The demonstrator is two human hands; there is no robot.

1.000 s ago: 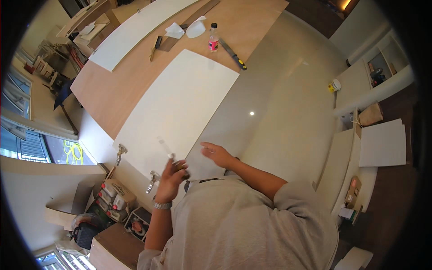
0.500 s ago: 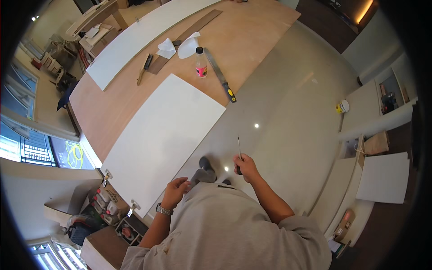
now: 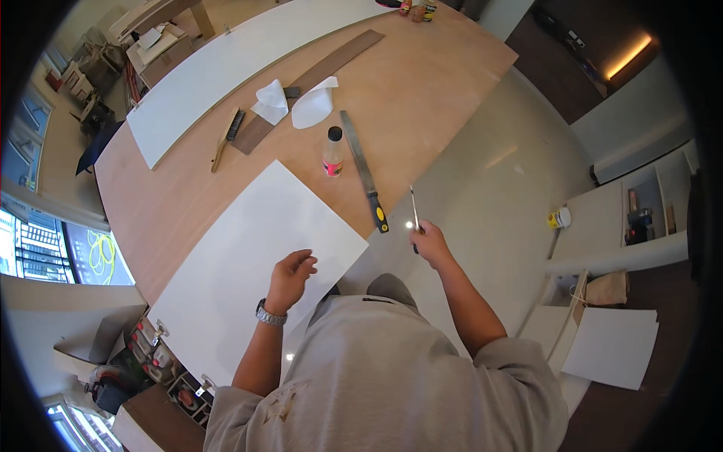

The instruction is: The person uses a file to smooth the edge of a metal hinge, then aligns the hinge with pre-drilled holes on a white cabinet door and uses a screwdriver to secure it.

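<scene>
My right hand (image 3: 430, 242) is closed round the dark handle of a screwdriver (image 3: 413, 203), its thin metal shaft pointing up and away from me. Over the near right part of a white cabinet door panel (image 3: 226, 248) is my left hand (image 3: 291, 276), fingers loosely bent and apart, holding nothing; whether it touches the panel I cannot tell. Two metal hinges, a farther hinge (image 3: 160, 331) and a nearer hinge (image 3: 203, 386), are fixed along the panel's left edge. Beyond the panel stand a bottle (image 3: 333, 154) with a black cap and a long flat file (image 3: 364, 169) with a black and yellow handle.
The panel lies on a large wooden board (image 3: 422, 90). Also there are a wire brush (image 3: 226, 141), white paper pieces (image 3: 312, 108), a brown strip (image 3: 339, 59), a long white panel (image 3: 226, 71) and small jars (image 3: 428, 10). A tub (image 3: 559, 218) stands right, by low shelving (image 3: 595, 226).
I have moved forward, toward the board. My left hand has risen from beside my body to over the white panel. My right hand has moved forward with the screwdriver.
</scene>
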